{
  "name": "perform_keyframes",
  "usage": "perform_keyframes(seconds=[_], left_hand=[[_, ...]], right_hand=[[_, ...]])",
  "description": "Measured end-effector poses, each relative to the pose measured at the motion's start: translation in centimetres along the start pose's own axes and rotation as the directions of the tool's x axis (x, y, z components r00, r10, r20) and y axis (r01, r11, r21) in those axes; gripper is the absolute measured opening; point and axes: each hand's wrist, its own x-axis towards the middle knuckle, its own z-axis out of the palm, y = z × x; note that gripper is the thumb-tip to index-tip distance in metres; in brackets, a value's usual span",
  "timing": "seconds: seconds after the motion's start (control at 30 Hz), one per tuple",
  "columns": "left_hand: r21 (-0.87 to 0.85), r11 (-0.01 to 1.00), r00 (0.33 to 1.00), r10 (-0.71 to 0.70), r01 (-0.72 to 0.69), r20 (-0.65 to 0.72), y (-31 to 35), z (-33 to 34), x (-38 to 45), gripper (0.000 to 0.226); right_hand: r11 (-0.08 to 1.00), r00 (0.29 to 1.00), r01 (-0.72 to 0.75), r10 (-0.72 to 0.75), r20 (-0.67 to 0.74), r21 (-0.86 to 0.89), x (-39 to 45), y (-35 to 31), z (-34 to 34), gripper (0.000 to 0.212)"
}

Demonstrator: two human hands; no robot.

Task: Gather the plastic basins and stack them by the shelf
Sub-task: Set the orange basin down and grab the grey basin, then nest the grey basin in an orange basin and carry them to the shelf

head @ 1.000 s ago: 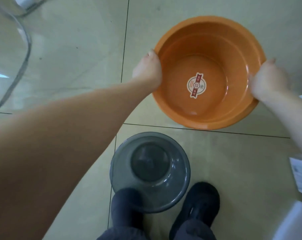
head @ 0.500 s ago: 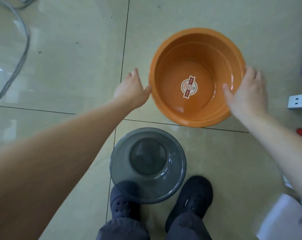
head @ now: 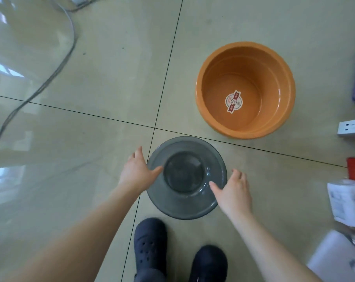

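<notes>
While the orange basin (head: 245,90) stands upright and alone on the tiled floor (head: 111,78) up and to the right, both hands are spread at the grey basin (head: 186,177) nearer the feet. The grey basin sits on the floor just ahead of two dark clogs (head: 150,243), close to where the tile lines cross. The left hand (head: 136,171) lies at its left rim with the fingers (head: 139,154) splayed and the thumb reaching over the rim into the bowl. The right hand (head: 234,193) is at the right rim, fingers likewise loose and apart, thumb over the inner slope. Neither hand seems to be gripping yet, though contact under the palms is hard to make out. The two basins are well apart.
</notes>
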Motion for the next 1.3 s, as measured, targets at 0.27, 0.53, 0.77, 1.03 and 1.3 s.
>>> perform_keyframes(seconds=[0.27, 0.53, 0.77, 1.03, 1.3], left_hand=[[-0.029, 0.999, 1.000, -0.027, 0.026, -0.011, -4.4, 6.3, 1.4, 0.084], [-0.150, 0.989, 0.991, -0.037, 0.017, -0.132, -5.4, 9.3, 3.0, 0.011], [-0.201, 0.979, 0.990, -0.007, -0.022, -0.143, -2.2, 3.7, -2.8, 0.009], [-0.158, 0.961, 0.959, 0.192, -0.227, -0.211, 9.2, -6.8, -7.4, 0.004], [-0.141, 0.938, 0.930, 0.276, -0.315, -0.245, 19.7, -10.4, -4.8, 0.004]], right_hand=[[0.994, 0.996, -0.089, 0.088, 0.031, 0.056, 1.6, 2.0, 6.1, 0.058], [0.993, 0.994, -0.060, 0.069, -0.087, 0.099, 3.3, 2.9, 8.2, 0.025], [0.990, 0.992, -0.013, 0.030, -0.121, 0.144, -1.1, 2.3, 0.5, 0.019], [0.975, 0.962, -0.017, 0.076, -0.262, 0.220, -2.6, 0.1, -15.0, 0.015], [0.979, 0.935, -0.041, 0.108, -0.337, 0.198, 4.1, -0.3, -23.2, 0.021]])
